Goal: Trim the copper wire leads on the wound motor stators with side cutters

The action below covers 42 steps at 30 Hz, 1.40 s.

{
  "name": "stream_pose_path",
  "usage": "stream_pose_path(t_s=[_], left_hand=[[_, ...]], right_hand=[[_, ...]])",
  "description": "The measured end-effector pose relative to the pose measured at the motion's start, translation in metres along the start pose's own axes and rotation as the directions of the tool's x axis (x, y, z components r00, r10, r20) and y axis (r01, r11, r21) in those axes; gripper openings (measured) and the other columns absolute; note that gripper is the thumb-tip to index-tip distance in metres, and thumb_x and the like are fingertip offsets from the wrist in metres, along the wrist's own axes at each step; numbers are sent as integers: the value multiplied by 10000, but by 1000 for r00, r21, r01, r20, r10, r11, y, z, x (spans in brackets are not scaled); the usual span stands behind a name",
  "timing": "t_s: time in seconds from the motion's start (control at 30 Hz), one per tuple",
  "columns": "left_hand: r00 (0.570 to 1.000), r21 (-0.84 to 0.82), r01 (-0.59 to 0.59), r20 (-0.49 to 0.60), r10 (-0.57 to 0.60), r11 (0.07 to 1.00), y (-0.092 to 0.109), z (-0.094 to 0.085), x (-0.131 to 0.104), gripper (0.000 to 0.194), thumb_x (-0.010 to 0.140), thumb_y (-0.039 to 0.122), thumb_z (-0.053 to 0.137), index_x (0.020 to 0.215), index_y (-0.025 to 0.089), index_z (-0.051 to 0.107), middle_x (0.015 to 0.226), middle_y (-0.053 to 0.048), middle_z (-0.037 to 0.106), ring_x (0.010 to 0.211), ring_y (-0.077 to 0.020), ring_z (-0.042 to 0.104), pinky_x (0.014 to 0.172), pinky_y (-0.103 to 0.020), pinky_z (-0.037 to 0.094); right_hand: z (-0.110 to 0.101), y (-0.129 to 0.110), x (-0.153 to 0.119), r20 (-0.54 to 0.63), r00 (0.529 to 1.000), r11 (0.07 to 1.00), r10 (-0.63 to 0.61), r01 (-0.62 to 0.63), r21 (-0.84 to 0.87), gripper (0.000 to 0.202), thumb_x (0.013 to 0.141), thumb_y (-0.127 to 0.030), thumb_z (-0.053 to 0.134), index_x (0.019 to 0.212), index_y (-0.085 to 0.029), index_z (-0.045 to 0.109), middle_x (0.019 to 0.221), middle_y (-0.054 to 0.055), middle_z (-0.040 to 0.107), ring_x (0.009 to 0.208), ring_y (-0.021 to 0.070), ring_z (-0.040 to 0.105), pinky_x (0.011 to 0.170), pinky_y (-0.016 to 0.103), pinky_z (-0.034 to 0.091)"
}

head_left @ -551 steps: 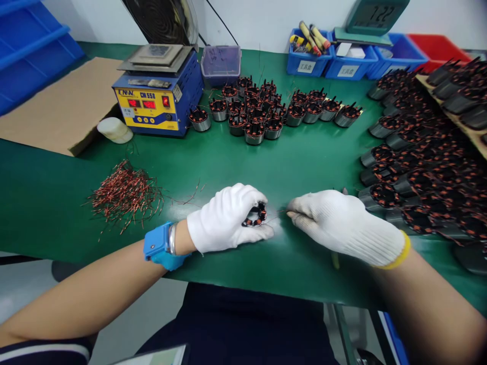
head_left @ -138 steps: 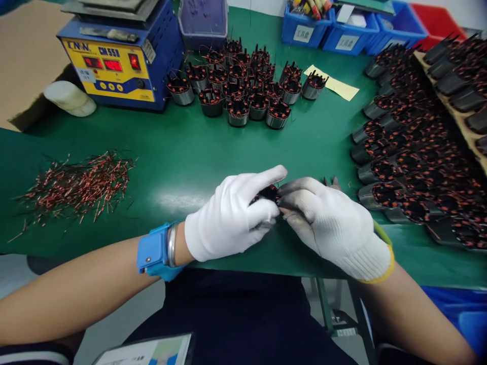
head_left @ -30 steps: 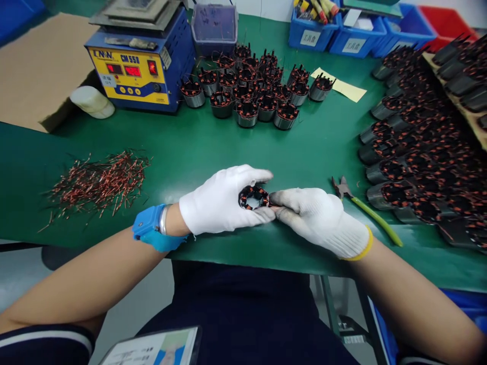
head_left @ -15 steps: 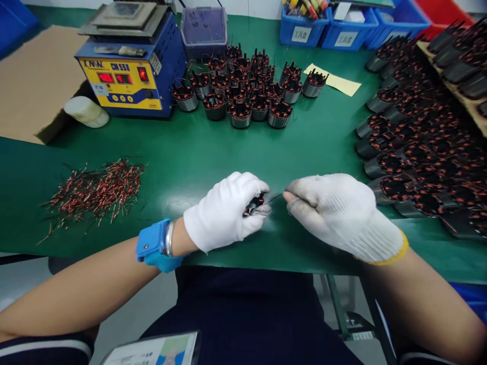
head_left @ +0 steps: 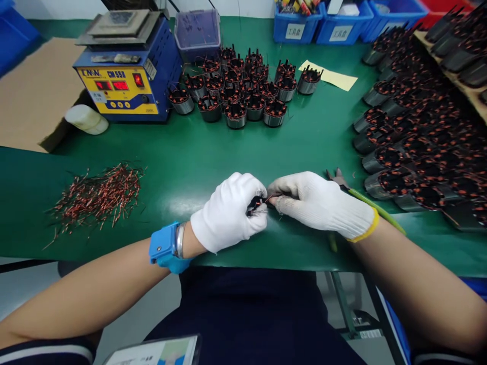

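My left hand (head_left: 232, 213), in a white glove, is closed around a motor stator (head_left: 255, 204), which is mostly hidden by the fingers. Black plastic and copper windings show at its right side. My right hand (head_left: 312, 203), gloved in white with a yellow cuff, pinches thin copper wire ends (head_left: 273, 196) that come out of the stator. The fingertips of both hands are nearly touching. Green-handled cutting pliers (head_left: 357, 195) lie on the green table, partly under my right hand and wrist.
A cluster of wound stators (head_left: 236, 114) stands at the back centre, with many more stators (head_left: 418, 152) on the right. Clipped copper wire bits (head_left: 101, 195) are heaped at left. A blue CM558 machine (head_left: 122, 86), a white jar (head_left: 87, 119) and blue bins (head_left: 299, 31) are farther back.
My right hand has moved left, close to the stator, and now pinches the wire near it. The pliers behind that hand have come into view.
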<state>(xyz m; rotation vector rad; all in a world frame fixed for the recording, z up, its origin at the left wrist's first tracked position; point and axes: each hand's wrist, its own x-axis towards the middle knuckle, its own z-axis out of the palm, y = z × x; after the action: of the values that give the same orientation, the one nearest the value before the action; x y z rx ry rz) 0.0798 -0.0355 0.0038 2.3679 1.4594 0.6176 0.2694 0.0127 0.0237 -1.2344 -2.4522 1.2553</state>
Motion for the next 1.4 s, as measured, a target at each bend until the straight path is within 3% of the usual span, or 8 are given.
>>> stream_pose_path(t_s=[0.2, 0.43, 0.63, 0.8, 0.87, 1.0, 1.2, 1.4], left_hand=[[1000, -19, 5, 4, -5, 1000, 0, -2, 0, 94, 729, 201, 490, 816, 186, 520, 831, -64, 608, 772, -197, 520, 707, -349, 451], [1000, -37, -13, 6, 14, 999, 0, -3, -2, 158, 727, 186, 490, 876, 171, 543, 859, -71, 616, 786, -201, 532, 715, -355, 460], [995, -51, -96, 1, 96, 994, 1, 0, -4, 155, 710, 161, 473, 842, 164, 555, 821, -75, 608, 754, -196, 512, 689, -347, 450], [996, -57, -94, -7, 93, 994, 4, 2, -3, 147, 700, 146, 454, 807, 173, 552, 800, -74, 604, 736, -193, 492, 679, -347, 440], [996, -63, -94, -18, 93, 994, 4, 1, -2, 135, 698, 146, 458, 795, 173, 549, 789, -75, 601, 730, -194, 490, 667, -346, 437], [995, -78, -89, -46, 86, 993, 4, 3, -3, 112, 693, 151, 475, 783, 171, 538, 780, -72, 595, 726, -195, 498, 655, -344, 442], [994, -143, -73, -90, 61, 987, 4, 6, -4, 153, 682, 125, 483, 821, 158, 537, 896, -102, 612, 800, -206, 562, 704, -359, 482], [995, -178, -50, -92, 34, 983, 4, 4, -6, 222, 675, 100, 517, 887, 165, 526, 1136, -132, 595, 964, -223, 606, 790, -367, 507]], right_hand=[[5, 0, 0, -14, 998, 995, 59, -58, 82, 174, 805, -301, 547, 852, -227, 697, 739, -32, 694, 649, 142, 594, 544, 233, 396], [7, -4, 0, -54, 993, 994, 107, -106, 20, 129, 746, -296, 552, 693, -204, 626, 644, -27, 631, 581, 127, 527, 501, 235, 346], [1, 0, -7, 79, 994, 993, 81, -87, 80, 112, 736, -267, 556, 653, -200, 591, 585, -46, 576, 528, 99, 465, 455, 214, 314], [-15, 7, -1, 223, 971, 912, 85, -166, 375, 234, 757, -394, 629, 865, -191, 674, 734, 14, 675, 602, 134, 574, 504, 227, 425], [-17, 8, 5, 305, 950, 876, 74, -208, 435, 277, 743, -426, 660, 853, -174, 692, 779, 52, 701, 624, 151, 611, 546, 250, 479], [-9, 6, 15, 463, 882, 840, 85, -313, 443, 282, 747, -430, 696, 734, -149, 694, 641, 58, 690, 551, 147, 624, 544, 257, 521], [-2, 7, 16, 485, 872, 786, 71, -348, 511, 316, 735, -431, 720, 726, -117, 692, 616, 62, 696, 511, 126, 618, 514, 224, 523], [1, 4, 13, 406, 909, 804, 89, -306, 509, 262, 760, -381, 675, 683, -130, 676, 597, 54, 689, 498, 121, 611, 506, 217, 517]])
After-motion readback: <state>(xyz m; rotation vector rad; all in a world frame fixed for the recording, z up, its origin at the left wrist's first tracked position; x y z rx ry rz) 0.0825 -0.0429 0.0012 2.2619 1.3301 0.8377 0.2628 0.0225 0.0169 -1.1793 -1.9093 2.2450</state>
